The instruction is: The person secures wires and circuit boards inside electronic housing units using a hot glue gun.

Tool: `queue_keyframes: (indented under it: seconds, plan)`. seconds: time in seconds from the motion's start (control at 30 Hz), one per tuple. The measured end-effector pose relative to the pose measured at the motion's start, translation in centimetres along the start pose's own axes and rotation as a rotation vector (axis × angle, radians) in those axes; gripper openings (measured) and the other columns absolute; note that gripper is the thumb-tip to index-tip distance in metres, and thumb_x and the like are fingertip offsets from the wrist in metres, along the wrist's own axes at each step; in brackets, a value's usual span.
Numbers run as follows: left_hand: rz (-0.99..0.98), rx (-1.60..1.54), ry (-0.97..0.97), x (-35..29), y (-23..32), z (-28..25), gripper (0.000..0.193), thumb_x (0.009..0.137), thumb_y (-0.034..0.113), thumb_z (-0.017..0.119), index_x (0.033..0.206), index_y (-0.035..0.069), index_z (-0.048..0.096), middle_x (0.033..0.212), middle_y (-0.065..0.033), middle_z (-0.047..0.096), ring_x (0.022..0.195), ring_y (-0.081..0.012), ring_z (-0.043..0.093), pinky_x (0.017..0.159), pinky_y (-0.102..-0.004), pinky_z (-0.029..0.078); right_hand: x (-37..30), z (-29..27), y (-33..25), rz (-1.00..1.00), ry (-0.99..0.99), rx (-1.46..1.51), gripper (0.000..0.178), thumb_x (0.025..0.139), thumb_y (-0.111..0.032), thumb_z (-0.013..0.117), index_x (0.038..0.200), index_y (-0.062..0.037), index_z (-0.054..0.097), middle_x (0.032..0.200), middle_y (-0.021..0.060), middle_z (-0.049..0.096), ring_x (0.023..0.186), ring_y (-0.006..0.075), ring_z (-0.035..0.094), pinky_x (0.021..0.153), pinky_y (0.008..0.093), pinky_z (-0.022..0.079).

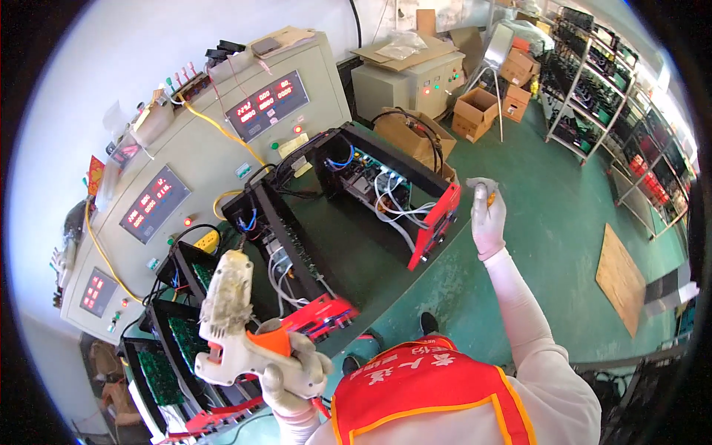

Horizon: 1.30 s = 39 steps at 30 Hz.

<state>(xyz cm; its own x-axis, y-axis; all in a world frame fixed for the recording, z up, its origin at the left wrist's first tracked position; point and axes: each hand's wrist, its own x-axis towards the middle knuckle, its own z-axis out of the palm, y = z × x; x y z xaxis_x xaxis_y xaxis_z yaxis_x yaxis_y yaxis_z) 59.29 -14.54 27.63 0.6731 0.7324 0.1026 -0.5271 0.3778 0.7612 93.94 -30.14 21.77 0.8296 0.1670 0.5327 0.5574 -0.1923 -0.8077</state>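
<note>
My left hand (pixel 298 371), gloved in white, is closed around a dirty white pistol-shaped glue gun (pixel 231 297) with an orange trigger. It is raised in front of the bench, over the nearer machines. My right hand (pixel 488 219), also gloved, is lifted to the right of the bench with its fingers curled. A bit of orange-yellow shows at its fingers, too small to name. Closest to this hand is an open black machine chassis (pixel 386 185) with a red front panel, bare circuit boards and loose white cables. A second open chassis (pixel 297 252) stands to its left.
More open chassis with green boards (pixel 185 341) line the lower left of the bench. Behind rises a grey test console (pixel 222 170) with red digital displays and yellow cables. Cardboard boxes (pixel 475 115), loaded shelving (pixel 589 96) and a wooden board (pixel 620 278) are on the right.
</note>
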Motion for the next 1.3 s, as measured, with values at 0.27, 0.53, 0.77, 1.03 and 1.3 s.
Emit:
queue_keyframes:
  seconds: [0.27, 0.53, 0.77, 1.03, 1.3]
  plan:
    - [-0.037, 0.022, 0.143, 1.3, -7.5, 10.3, 0.072, 0.083, 0.042, 0.064, 0.134, 0.002, 0.033, 0.097, -0.0193, 0.059, 0.053, -0.0171, 0.056, 0.056, -0.0358, 0.055, 4.3, 2.0, 7.3, -0.01, -0.399, 0.232, 0.032, 0.099, -0.029, 0.046, 0.099, -0.0001, 0.06, 0.087, 0.0134, 0.061, 0.083, 0.0226, 0.059, 0.077, 0.0325, 0.046]
    - [0.005, 0.085, 0.223, 1.6, -11.6, 13.6, 0.065, 0.086, 0.034, 0.059, 0.138, 0.004, 0.033, 0.102, -0.0185, 0.06, 0.059, -0.0162, 0.055, 0.059, -0.036, 0.053, 4.9, 2.5, 7.5, 0.098, -0.537, 0.327, 0.046, 0.098, -0.041, 0.042, 0.082, 0.0003, 0.054, 0.067, 0.0201, 0.051, 0.062, 0.0347, 0.05, 0.065, 0.0399, 0.044]
    - [-0.02, 0.144, 0.175, 4.3, -13.8, 15.3, 0.06, 0.086, 0.029, 0.059, 0.137, 0.007, 0.035, 0.104, -0.0149, 0.059, 0.059, -0.015, 0.054, 0.062, -0.0354, 0.053, 6.0, 1.9, 7.3, 0.09, -0.655, 0.282, 0.03, 0.094, -0.025, 0.045, 0.084, 0.0009, 0.057, 0.073, 0.0243, 0.058, 0.073, 0.0452, 0.057, 0.065, 0.0456, 0.045]
    - [-0.075, 0.185, 0.21, 6.0, -14.0, 13.8, 0.061, 0.079, 0.025, 0.063, 0.131, 0.008, 0.038, 0.108, -0.0156, 0.058, 0.059, -0.0174, 0.054, 0.058, -0.034, 0.045, 4.9, -1.3, 7.8, 0.026, -0.602, 0.273, 0.026, 0.091, -0.018, 0.048, 0.072, -0.001, 0.049, 0.064, 0.0232, 0.047, 0.058, 0.0387, 0.044, 0.056, 0.042, 0.041]
    - [-0.28, 0.328, 0.184, 7.6, -17.2, 8.9, 0.05, 0.077, 0.017, 0.058, 0.123, -0.001, 0.047, 0.078, -0.0148, 0.06, 0.059, -0.0201, 0.057, 0.061, -0.0352, 0.051, 5.2, -5.2, 8.0, 0.005, -0.497, 0.187, 0.026, 0.095, -0.016, 0.046, 0.076, 0.0, 0.053, 0.06, 0.012, 0.043, 0.053, 0.0225, 0.042, 0.054, 0.0346, 0.039]
